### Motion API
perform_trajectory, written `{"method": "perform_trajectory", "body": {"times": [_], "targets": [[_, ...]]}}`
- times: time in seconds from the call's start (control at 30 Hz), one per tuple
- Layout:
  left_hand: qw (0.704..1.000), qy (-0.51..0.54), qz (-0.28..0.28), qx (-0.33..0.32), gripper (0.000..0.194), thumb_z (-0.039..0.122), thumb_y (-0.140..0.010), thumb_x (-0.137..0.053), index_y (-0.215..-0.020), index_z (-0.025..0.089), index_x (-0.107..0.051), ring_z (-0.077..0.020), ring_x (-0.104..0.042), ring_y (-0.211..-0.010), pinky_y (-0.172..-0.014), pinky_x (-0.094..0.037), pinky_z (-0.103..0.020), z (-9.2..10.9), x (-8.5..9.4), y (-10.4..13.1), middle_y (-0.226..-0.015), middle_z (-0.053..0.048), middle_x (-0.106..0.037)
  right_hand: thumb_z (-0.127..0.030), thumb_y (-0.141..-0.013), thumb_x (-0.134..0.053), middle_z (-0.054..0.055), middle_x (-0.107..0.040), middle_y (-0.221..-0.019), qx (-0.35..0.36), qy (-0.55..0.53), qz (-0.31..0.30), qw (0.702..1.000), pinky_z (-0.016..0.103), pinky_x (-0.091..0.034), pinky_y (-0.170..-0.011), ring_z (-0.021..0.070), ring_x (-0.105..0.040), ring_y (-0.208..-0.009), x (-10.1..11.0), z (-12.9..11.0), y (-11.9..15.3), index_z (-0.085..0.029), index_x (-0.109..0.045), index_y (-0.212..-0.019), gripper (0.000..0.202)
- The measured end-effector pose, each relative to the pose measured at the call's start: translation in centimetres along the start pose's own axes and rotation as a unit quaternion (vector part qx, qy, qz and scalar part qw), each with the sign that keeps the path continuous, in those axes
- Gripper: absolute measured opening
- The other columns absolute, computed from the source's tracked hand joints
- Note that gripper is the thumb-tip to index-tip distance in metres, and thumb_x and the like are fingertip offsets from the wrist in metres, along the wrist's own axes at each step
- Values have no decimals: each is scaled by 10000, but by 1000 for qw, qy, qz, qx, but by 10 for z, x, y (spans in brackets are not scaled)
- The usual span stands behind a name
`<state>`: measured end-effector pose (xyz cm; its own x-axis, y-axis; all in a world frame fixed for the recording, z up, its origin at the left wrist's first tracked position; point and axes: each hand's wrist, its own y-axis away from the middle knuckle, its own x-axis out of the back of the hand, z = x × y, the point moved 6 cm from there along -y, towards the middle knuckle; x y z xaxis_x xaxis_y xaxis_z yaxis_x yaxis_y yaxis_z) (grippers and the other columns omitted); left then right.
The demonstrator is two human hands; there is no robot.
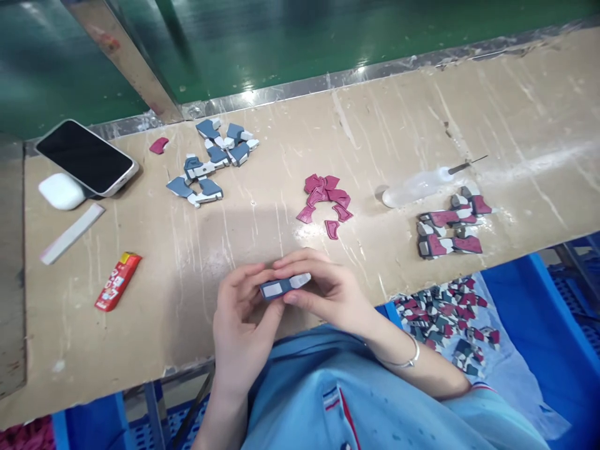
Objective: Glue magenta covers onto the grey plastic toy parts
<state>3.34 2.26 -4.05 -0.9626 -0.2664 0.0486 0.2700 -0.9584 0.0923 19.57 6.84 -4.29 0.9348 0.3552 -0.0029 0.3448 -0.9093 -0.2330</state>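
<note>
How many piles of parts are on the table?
3: a blue-and-white pile right of the phone, a pink pile in the middle, and a pink-and-grey pile beside the pointed tool. Not counted: the held part and a lone pink piece. Pieces underneath may be hidden.

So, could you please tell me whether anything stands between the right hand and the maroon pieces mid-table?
Nothing visible does: beyond the right hand, which grips the blue and white part with the left hand, only tabletop shows up to the maroon pieces.
</note>
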Motion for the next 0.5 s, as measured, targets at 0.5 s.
{"method": "perform_trajectory", "body": {"times": [0.5], "targets": [[996,89,0,-3,391,257,-950,-913,-1051,279,-535,-181,-887,-978,-894,-701,-270,2,-6,-3,-1040,20,-897,-333,-1079,-753,98,-861,-1262,0,-24,60,998,417,-698,-1045,231,-829,-1192,-2,3,2,-262,-813,-1227,175]]}}
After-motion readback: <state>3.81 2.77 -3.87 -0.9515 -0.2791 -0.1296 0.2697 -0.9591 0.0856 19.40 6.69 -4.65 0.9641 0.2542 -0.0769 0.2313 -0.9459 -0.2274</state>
